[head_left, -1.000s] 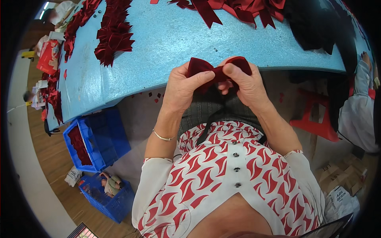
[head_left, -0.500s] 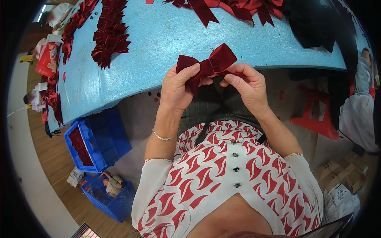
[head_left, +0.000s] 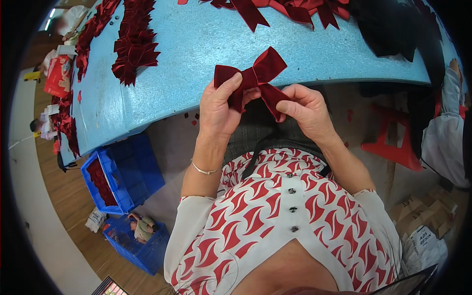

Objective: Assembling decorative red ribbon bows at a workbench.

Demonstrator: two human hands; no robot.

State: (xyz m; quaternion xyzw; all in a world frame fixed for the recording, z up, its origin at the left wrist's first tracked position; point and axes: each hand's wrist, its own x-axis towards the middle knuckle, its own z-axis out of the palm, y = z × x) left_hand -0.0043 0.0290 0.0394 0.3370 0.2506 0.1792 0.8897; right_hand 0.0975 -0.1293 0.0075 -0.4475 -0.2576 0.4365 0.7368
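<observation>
A dark red velvet bow [head_left: 268, 65] is held in front of me, just off the near edge of the blue table [head_left: 187, 54]. My left hand [head_left: 222, 105] pinches it at its left loop, thumb on top and fingers tucked behind. The thumb and fingers of my right hand [head_left: 304, 109] are closed on the bow's right tail, which slants down from the knot. Both loops stand out above the hands, and the left tail hangs beside my left fingers. The fingertips behind the bow are partly hidden.
Stacked red bows [head_left: 135, 44] lie at the table's left, and loose red ribbons [head_left: 295, 12] at its far side. Black cloth [head_left: 386, 29] covers the right part. Below left stands a blue crate [head_left: 125, 172] of red pieces. A red stool [head_left: 393, 140] and another person's arm [head_left: 450, 98] are at right.
The bow has risen slightly and to the left. Its right tail, mostly hidden before, now stretches down to my right fingers, which have moved a little lower.
</observation>
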